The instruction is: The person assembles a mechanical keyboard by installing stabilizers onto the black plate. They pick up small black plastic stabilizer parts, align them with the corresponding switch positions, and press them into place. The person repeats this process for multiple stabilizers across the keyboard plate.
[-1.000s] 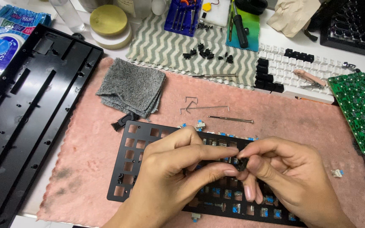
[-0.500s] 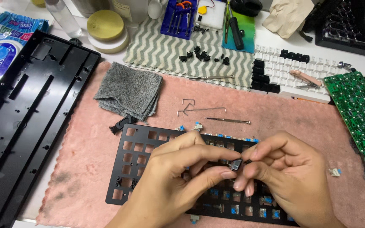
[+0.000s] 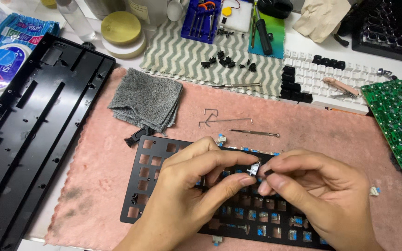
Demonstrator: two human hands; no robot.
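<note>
Both hands [image 3: 257, 195] pinch small switch [image 3: 254, 169]

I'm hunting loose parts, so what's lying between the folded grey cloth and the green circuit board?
Head view: bent wire stabiliser bars and a thin metal rod on the pink mat.

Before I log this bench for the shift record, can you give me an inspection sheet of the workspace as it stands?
Surface: pink towel, dirty patches at its left end.
Job's things: black switch plate lying on the towel; small keyboard switch pinched between both hands.
Clutter: folded grey cloth, black keyboard case, green circuit board, loose keycaps, bent wires, screwdriver set.
Hands: left hand and right hand above the plate, fingertips on the switch.
Cables: nothing seen.
Surroundings: packet of wipes and round tin at the back.
</note>
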